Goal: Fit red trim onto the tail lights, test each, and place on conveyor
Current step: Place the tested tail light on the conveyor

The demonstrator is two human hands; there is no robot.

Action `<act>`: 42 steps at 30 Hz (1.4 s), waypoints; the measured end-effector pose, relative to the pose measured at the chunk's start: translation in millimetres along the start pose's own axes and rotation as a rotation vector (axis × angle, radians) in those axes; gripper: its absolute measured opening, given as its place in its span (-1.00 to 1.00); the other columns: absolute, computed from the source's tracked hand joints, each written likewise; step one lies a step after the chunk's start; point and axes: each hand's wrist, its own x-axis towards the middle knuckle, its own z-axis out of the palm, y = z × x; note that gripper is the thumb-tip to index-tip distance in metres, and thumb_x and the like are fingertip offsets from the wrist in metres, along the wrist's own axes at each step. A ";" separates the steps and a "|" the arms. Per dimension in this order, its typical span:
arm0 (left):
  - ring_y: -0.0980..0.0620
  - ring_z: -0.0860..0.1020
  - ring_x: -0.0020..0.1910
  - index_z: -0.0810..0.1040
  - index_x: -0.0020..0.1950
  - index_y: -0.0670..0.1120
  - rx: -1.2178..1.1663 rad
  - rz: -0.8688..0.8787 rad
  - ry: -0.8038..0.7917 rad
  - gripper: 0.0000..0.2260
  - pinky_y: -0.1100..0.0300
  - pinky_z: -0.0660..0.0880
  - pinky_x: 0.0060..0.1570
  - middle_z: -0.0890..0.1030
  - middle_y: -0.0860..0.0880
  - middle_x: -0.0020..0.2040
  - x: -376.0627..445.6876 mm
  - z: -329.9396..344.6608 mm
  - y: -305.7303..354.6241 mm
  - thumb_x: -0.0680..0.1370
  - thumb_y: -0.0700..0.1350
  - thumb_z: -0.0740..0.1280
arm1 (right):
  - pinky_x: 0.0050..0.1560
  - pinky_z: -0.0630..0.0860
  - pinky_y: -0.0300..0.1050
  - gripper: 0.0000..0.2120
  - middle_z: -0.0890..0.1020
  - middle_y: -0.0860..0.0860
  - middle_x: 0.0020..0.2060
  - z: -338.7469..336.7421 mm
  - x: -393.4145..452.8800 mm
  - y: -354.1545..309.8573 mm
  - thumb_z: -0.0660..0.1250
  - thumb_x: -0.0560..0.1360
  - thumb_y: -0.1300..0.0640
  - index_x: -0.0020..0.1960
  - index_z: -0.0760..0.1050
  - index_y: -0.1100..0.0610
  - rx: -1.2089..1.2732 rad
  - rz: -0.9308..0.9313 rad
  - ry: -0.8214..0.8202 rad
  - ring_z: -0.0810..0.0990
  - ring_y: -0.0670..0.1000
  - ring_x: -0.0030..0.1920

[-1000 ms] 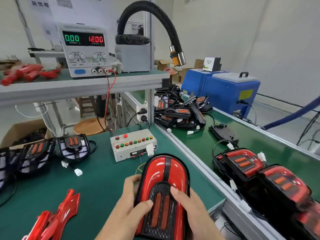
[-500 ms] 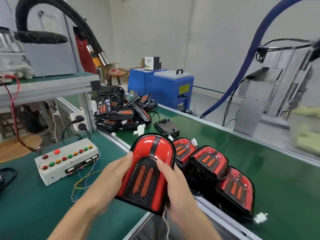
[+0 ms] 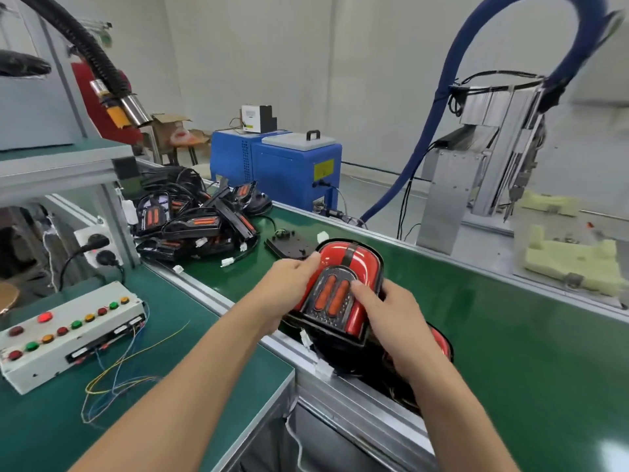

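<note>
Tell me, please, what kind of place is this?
Probably a factory assembly line: a green conveyor, a pile of tail lights with cables, and a button test box on the workbench.

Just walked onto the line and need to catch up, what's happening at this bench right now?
A person holds a red tail light with both hands, left hand on its left edge and right hand on its right. It is over the green conveyor, just past the bench edge, above other finished lights. A pile of untrimmed black lights lies farther along the belt.

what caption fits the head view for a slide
Both hands, left hand and right hand, hold a red-trimmed black tail light over the green conveyor belt.
</note>
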 end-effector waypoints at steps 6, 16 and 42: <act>-0.25 0.68 0.08 0.63 0.07 -0.26 0.032 0.036 -0.105 -0.62 -0.16 0.59 0.17 0.71 -0.26 0.04 10.8 89.6 17.8 0.61 0.08 0.34 | -0.19 0.50 -0.17 -0.85 0.71 -0.10 -0.21 -65.6 1.0 54.4 0.37 0.55 -0.02 -0.01 0.62 0.05 0.006 0.042 0.427 0.67 -0.13 -0.21; 0.02 0.53 0.01 0.50 0.11 -0.05 0.273 -0.012 -0.206 -0.73 0.05 0.49 0.10 0.60 -0.02 0.09 22.2 159.4 -11.5 0.60 0.13 0.26 | -0.31 0.44 -0.09 -0.77 0.63 -0.01 -0.49 -104.5 8.7 121.6 0.34 0.55 0.13 -0.22 0.68 0.17 0.074 0.258 0.428 0.54 0.08 -0.36; -0.03 0.59 0.13 0.61 0.22 -0.17 0.535 0.348 0.014 -0.71 0.02 0.55 0.19 0.64 -0.08 0.16 -14.5 130.8 -26.2 0.67 -0.05 0.21 | 0.18 0.54 0.13 -0.44 0.65 0.14 0.11 -95.9 8.6 136.3 0.18 0.62 -0.23 0.28 0.55 0.22 -0.101 0.340 0.412 0.60 0.18 0.11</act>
